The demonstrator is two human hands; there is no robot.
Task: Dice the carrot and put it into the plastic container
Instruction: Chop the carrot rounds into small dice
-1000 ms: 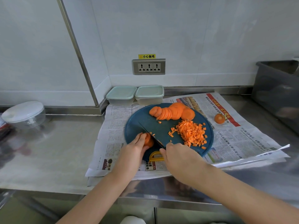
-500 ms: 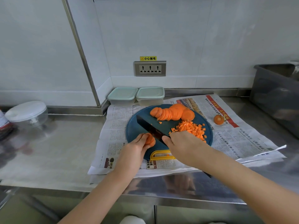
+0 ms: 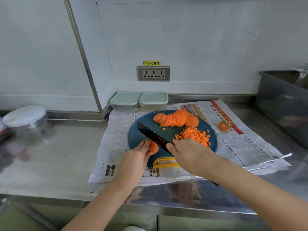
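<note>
On a round dark-blue cutting board point(image 3: 138, 139), my left hand point(image 3: 139, 155) pinches a small stack of carrot slices point(image 3: 153, 147) at the board's near left. My right hand point(image 3: 186, 152) grips the handle of a dark knife point(image 3: 153, 136), whose broad blade lies raised and tilted just right of that stack. A fan of carrot slices point(image 3: 176, 120) sits at the board's far side. Diced carrot point(image 3: 195, 135) is heaped on its right. Two lidded plastic containers point(image 3: 125, 100) point(image 3: 153, 100) stand against the wall behind the board.
Newspaper point(image 3: 246, 147) covers the steel counter under the board. A carrot end point(image 3: 223, 126) lies on it to the right. A dark grey bin point(image 3: 283, 105) stands at the far right, a clear round lidded bowl point(image 3: 25, 118) at the far left. A wall socket point(image 3: 153, 73) is above the containers.
The knife has lifted off the carrot stack and its blade now shows its flat side, tilted. My right hand moved up and away from me. My left hand keeps its hold on the slices.
</note>
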